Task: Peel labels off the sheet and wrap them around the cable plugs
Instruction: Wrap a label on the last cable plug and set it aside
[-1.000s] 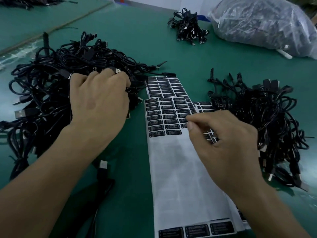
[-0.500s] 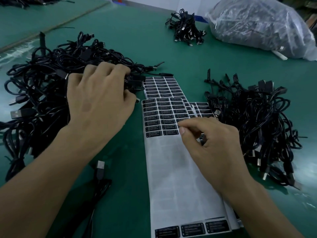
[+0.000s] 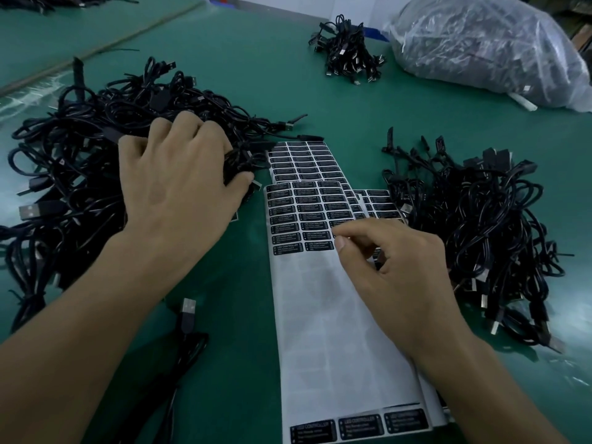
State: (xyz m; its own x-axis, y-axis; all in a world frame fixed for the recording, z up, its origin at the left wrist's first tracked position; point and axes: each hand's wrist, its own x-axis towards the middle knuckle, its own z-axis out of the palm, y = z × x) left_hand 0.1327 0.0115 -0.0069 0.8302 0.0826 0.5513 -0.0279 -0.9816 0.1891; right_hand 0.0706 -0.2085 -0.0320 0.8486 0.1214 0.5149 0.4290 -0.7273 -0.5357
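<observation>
While left hand (image 3: 173, 193) digs into left cable pile (image 3: 80, 174), fingertips buried, grip unreadable, right hand (image 3: 400, 270) holds thumb and forefinger nearly touching on label sheet (image 3: 320, 315) beside right cable pile (image 3: 480, 235), any pinched label unseen.

Left hand (image 3: 179, 187) curling tighter into cable pile (image 3: 80, 161); right hand (image 3: 400, 277) edging leftward along sheet (image 3: 320, 315), fingertips (image 3: 342, 246) pinching at label (image 3: 342, 223).
</observation>
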